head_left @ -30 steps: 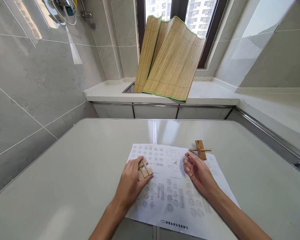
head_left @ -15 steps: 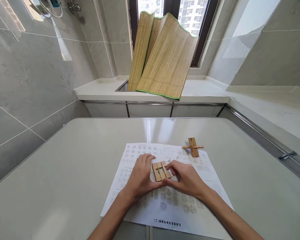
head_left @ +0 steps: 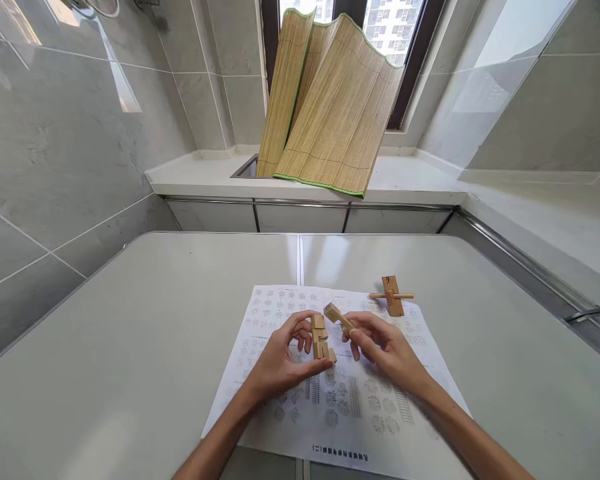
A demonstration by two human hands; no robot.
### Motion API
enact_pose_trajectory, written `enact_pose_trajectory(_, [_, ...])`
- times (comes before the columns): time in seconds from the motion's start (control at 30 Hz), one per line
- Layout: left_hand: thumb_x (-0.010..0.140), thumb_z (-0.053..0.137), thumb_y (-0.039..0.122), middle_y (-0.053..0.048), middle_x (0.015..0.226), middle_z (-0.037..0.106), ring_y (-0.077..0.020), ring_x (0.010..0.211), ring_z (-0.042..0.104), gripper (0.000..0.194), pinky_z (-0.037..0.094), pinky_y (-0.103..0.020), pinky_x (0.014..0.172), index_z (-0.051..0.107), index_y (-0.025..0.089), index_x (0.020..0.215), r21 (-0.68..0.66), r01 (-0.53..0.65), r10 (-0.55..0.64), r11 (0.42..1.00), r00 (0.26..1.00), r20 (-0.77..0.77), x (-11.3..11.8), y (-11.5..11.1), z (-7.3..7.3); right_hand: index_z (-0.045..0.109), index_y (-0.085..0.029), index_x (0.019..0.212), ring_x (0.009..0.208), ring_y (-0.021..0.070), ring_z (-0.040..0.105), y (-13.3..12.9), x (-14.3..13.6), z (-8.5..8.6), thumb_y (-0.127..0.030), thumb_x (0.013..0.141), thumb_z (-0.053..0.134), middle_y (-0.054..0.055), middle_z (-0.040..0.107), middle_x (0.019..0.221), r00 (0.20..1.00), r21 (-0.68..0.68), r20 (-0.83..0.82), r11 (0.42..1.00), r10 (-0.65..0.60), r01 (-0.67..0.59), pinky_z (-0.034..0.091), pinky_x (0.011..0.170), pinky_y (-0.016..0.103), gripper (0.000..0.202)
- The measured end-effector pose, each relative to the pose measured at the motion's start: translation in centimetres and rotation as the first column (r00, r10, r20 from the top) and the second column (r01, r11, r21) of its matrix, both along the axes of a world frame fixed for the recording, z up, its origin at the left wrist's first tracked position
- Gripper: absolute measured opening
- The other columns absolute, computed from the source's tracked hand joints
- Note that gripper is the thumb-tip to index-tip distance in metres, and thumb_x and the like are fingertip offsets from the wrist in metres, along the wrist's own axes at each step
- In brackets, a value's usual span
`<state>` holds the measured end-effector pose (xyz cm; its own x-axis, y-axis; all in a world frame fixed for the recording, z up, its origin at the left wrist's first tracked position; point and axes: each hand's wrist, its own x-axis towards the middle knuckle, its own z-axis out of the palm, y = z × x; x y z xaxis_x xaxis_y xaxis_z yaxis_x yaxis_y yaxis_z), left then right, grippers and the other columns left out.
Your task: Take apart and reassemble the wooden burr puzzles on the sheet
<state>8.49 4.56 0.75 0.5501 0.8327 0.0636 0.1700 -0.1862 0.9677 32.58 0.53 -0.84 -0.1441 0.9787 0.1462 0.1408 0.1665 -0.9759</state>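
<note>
Over a printed sheet of small diagrams [head_left: 260,413], my left hand [head_left: 285,360] grips a cluster of light wooden puzzle blocks [head_left: 319,339] between its thumb and fingers. My right hand [head_left: 380,343] pinches one notched wooden puzzle piece [head_left: 338,317] by its near end, apart from the cluster and just right of it. The piece slants up to the left. Past my right hand, at the sheet's far right corner, lies a flat wooden piece with a dowel across it [head_left: 393,296]; a mark shows on its top end.
The sheet rests on a pale table [head_left: 130,333] with a seam down its middle. Grey tiled walls [head_left: 80,133] enclose it on the sides. A folded bamboo mat [head_left: 335,113] leans against the window above a white ledge [head_left: 195,177].
One piece has come away from the block cluster and is now in my right hand, which has shifted right. My left hand has turned the remaining blocks more upright. The view has moved slightly.
</note>
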Motion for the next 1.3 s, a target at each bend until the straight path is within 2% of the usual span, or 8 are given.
enact_pose_trajectory(0.2, [0.080,0.087,0.037,-0.003,0.103,0.068,-0.0192,0.092,0.062,0.070,0.049,-0.034,0.088,0.052,0.025,0.140,-0.055,0.018,-0.018,0.998,1.000,0.006,0.4,-0.5,0.4,0.069,-0.024,0.122,0.068,0.0178,0.069,-0.5,-0.8,0.3,-0.047,0.102,0.061,0.005,0.073,0.095,0.998,0.063,0.058,0.998,0.012,-0.015,0.055,0.073,0.035,0.031])
enact_pose_trajectory(0.33, [0.080,0.086,0.038,-0.004,0.106,0.069,-0.0201,0.094,0.064,0.068,0.051,-0.033,0.086,0.053,0.025,0.138,-0.064,0.049,-0.050,0.997,0.999,-0.010,0.6,-0.7,0.7,0.069,-0.023,0.112,0.067,0.0196,0.067,-0.8,-1.3,0.0,-0.047,0.099,0.066,0.003,0.070,0.081,0.988,0.066,0.146,0.997,-0.053,0.044,0.053,0.067,0.033,0.027])
enact_pose_trajectory(0.47, [0.080,0.087,0.039,-0.003,0.103,0.069,-0.0200,0.093,0.065,0.069,0.052,-0.033,0.086,0.053,0.025,0.138,-0.063,0.050,-0.049,0.997,0.999,0.017,0.7,-0.7,0.7,0.068,-0.024,0.111,0.067,0.0183,0.061,-0.8,-1.3,-0.2,-0.044,0.099,0.066,0.006,0.072,0.093,0.977,0.114,0.202,0.992,-0.069,0.047,0.050,0.062,0.032,0.024])
enact_pose_trajectory(0.77, [0.080,0.087,0.038,-0.002,0.103,0.068,-0.0203,0.097,0.066,0.068,0.052,-0.033,0.089,0.053,0.025,0.138,-0.077,0.058,-0.056,0.995,0.998,0.034,0.7,-0.7,0.7,0.068,-0.025,0.109,0.070,0.0174,0.060,-0.8,-1.1,0.2,-0.040,0.099,0.068,0.004,0.067,0.089,0.980,0.171,0.192,0.985,-0.053,0.020,0.049,0.060,0.029,0.019])
enact_pose_trajectory(0.87, [0.080,0.087,0.038,0.000,0.097,0.066,-0.0185,0.091,0.064,0.068,0.051,-0.032,0.087,0.053,0.027,0.139,-0.051,0.064,-0.064,0.997,0.998,0.011,0.6,-0.5,0.7,0.068,-0.025,0.109,0.070,0.0172,0.059,-0.9,-1.1,0.3,-0.039,0.099,0.067,0.003,0.066,0.089,0.979,0.173,0.199,0.985,-0.048,0.013,0.048,0.059,0.028,0.018])
enact_pose_trajectory(1.07, [0.076,0.090,0.041,0.000,0.101,0.064,-0.0142,0.079,0.054,0.067,0.052,-0.030,0.078,0.058,0.027,0.134,-0.004,0.100,-0.100,0.995,0.995,-0.013,0.5,-0.5,0.6,0.068,-0.024,0.110,0.067,0.0173,0.058,-0.8,-1.1,0.4,-0.040,0.100,0.065,0.002,0.065,0.082,0.964,0.141,0.246,0.988,-0.102,0.068,0.048,0.061,0.030,0.020])
enact_pose_trajectory(1.3, [0.076,0.091,0.040,-0.001,0.102,0.065,-0.0153,0.084,0.059,0.068,0.054,-0.031,0.083,0.058,0.027,0.134,-0.023,0.110,-0.110,0.994,0.994,0.019,0.5,-0.5,0.3,0.069,-0.023,0.109,0.065,0.0168,0.059,-0.8,-1.2,0.6,-0.045,0.099,0.066,0.000,0.064,0.075,0.965,0.098,0.247,0.993,-0.089,0.066,0.049,0.062,0.030,0.025])
